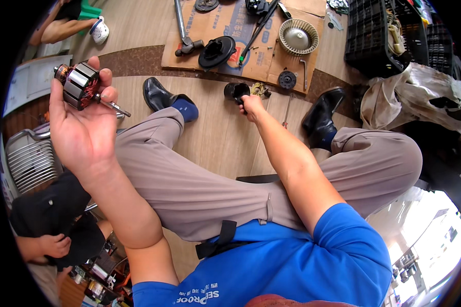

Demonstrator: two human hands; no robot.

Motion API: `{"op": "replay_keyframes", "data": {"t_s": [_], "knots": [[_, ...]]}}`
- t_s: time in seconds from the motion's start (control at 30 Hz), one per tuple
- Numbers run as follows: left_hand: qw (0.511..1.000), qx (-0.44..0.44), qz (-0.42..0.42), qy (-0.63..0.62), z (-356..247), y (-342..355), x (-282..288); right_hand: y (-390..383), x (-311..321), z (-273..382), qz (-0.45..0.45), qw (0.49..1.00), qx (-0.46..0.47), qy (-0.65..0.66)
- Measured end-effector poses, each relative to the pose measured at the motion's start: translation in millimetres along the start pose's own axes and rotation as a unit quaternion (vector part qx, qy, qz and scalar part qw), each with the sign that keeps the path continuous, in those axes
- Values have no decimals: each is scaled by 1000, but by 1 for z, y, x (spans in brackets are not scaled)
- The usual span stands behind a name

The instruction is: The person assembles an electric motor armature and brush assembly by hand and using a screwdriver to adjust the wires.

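My left hand (pixel 84 120) is raised at the left, palm up, with its fingers curled round a motor armature (pixel 81 84) of steel segments and red-copper windings, its shaft sticking out to the lower right. At the centre, my right hand (pixel 250 106) grips a black cylindrical housing (pixel 232 91) on or just above the wooden floor (pixel 217 148). A brass-coloured part (pixel 259 89) lies just beside the housing, and a screwdriver (pixel 286 122) lies to the right of my hand.
Cardboard (pixel 179 71) at the top carries a hammer (pixel 188 47), black disc (pixel 216 52), fan wheel (pixel 298 36) and tools. Black crates (pixel 374 38) and a stained cloth (pixel 394 87) are at right. Other people's leg (pixel 61 33) and hand (pixel 56 245) show at left.
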State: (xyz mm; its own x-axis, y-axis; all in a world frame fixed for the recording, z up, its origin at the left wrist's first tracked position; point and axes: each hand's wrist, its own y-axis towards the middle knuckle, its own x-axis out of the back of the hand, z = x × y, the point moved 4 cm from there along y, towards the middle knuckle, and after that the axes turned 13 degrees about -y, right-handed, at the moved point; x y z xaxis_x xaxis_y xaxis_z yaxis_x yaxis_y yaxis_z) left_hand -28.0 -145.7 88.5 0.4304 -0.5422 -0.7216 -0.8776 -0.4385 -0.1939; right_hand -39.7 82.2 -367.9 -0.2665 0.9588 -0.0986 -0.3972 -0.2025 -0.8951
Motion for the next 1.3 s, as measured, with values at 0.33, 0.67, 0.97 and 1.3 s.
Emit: {"op": "replay_keyframes", "data": {"t_s": [0.33,0.67,0.97,1.3], "knots": [[1000,0,-13,22,4,6,5,1,3,22,45,998,-34,18],[999,1,-16,36,6,3,0,1,-2,39,62,997,36,13],[999,1,-11,32,8,-3,3,-2,0,40,41,999,26,16],[1000,1,-7,22,9,-6,6,-8,2,38,37,999,23,17]]}}
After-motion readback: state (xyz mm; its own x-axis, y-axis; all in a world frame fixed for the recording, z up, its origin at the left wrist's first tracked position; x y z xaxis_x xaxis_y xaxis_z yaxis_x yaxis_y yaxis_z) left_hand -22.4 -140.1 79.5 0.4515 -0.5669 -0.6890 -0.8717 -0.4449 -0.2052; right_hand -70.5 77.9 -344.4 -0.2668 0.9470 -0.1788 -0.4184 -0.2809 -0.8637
